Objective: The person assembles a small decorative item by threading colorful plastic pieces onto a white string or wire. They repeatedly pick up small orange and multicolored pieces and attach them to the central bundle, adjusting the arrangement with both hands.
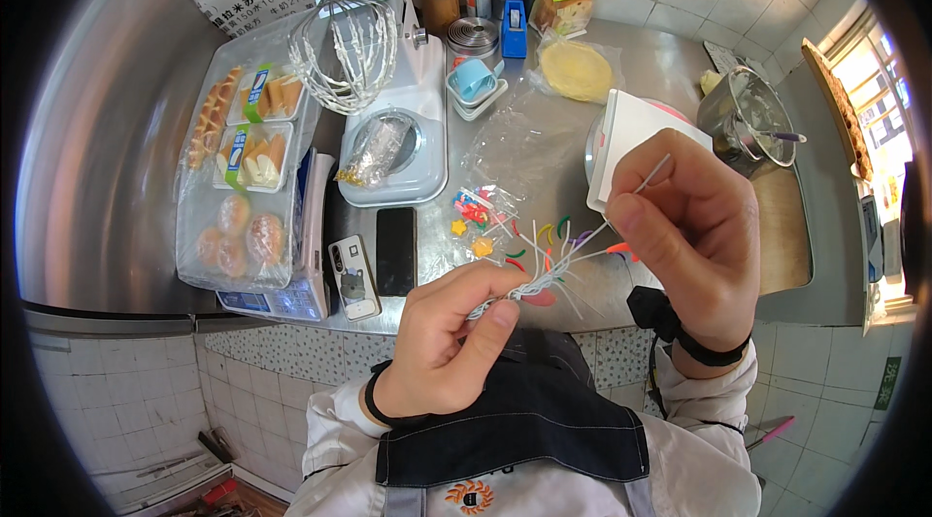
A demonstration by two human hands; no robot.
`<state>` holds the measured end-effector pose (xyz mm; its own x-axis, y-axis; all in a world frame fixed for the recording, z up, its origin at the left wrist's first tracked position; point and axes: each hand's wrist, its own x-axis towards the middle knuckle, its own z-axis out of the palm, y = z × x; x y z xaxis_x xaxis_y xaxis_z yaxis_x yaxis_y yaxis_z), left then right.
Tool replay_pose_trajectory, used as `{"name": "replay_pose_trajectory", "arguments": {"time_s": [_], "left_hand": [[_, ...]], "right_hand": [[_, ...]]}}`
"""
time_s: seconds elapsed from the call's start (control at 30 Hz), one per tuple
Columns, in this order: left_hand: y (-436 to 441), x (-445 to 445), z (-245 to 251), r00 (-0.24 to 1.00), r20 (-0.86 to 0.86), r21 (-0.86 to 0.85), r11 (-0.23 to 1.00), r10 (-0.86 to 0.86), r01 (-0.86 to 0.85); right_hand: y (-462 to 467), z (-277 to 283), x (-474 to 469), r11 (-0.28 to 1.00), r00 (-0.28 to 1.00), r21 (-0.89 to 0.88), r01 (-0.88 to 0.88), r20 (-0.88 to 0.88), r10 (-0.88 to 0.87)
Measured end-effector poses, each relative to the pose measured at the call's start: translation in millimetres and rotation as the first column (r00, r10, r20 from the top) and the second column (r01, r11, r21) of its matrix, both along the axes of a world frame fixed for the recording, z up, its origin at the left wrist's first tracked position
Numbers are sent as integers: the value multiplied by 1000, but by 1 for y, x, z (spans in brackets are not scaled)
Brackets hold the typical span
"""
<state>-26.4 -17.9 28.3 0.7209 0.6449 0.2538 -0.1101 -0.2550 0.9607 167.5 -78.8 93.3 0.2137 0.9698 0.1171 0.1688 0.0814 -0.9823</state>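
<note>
My left hand grips a twisted bundle of thin white wire-like strands between thumb and fingers. The loose ends fan out above the fist. My right hand is raised beside it and pinches one strand, whose tip sticks up past the thumb. An orange piece shows at the end of another strand, partly behind the right hand. Below the hands, small curved coloured pieces lie on the steel table. Two yellow star pieces lie left of them, near a clear bag of colourful bits.
Two phones lie at left, beside a scale under a tray of wrapped bread. A stand mixer carries a cream-coated whisk. A white box stands behind my right hand, near a steel bowl.
</note>
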Motion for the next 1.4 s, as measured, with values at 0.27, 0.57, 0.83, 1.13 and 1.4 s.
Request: {"name": "replay_pose_trajectory", "arguments": {"time_s": [0.27, 0.57, 0.83, 1.13, 1.4], "left_hand": [[0, 1, 4, 994, -64, 124, 989, 86, -77], [-1, 2, 4, 988, -83, 170, 979, 128, -113], [-1, 2, 7, 989, -90, 185, 978, 117, -99], [-1, 3, 5, 990, -83, 174, 980, 116, -100], [-2, 4, -11, 974, 37, 378, 899, 223, -220]], "right_hand": [[-15, 3, -12, 989, 977, 102, 111, 172, -127], [-6, -9, -6, 980, 994, 185, 76, 61, -89], [-6, -9, -11, 970, 988, 191, 150, -78, -137], [-3, -14, -7, 982, 998, 187, 39, 50, -49], [-10, 4, -9, 998, 989, 44, -36, 147, 29]]}}
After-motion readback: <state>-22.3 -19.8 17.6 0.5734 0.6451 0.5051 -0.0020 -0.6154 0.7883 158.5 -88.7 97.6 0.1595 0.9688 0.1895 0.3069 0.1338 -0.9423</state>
